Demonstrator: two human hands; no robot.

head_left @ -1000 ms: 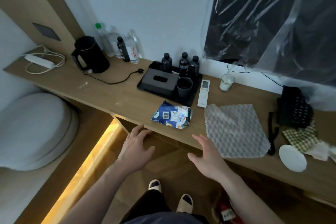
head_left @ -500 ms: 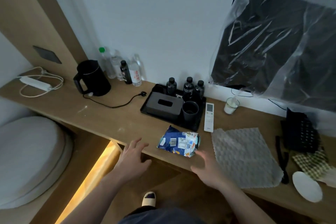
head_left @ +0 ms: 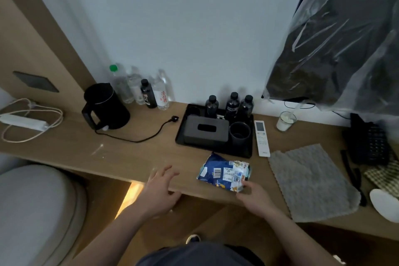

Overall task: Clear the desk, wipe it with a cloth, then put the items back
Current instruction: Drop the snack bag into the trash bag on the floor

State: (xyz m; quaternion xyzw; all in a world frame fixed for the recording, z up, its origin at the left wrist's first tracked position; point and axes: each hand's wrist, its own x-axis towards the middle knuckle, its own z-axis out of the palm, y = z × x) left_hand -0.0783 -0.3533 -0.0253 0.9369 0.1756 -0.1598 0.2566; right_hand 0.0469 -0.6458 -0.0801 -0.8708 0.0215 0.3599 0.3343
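A long wooden desk [head_left: 129,153] runs along the wall. A blue snack bag [head_left: 223,171] lies near its front edge. My right hand [head_left: 254,198] has its fingertips closed on the bag's near right corner. My left hand [head_left: 159,188] hovers at the front edge left of the bag, with its fingers spread and nothing in it. A grey textured cloth [head_left: 311,181] lies flat to the right of the bag. Behind the bag a black tray [head_left: 179,136] holds a tissue box [head_left: 206,131], a dark cup [head_left: 239,134] and three dark bottles [head_left: 233,103].
A white remote [head_left: 262,138] lies beside the tray, with a glass [head_left: 286,121] behind it. A black kettle [head_left: 105,106], several bottles [head_left: 149,93] and a power strip [head_left: 23,122] stand at the left. A black phone [head_left: 367,140], checked cloth [head_left: 384,176] and white disc [head_left: 384,203] lie at the right.
My head has lifted and come closer to the desk. My right hand has reached forward and closed on the snack bag's corner. My left hand has moved up to the desk's edge.
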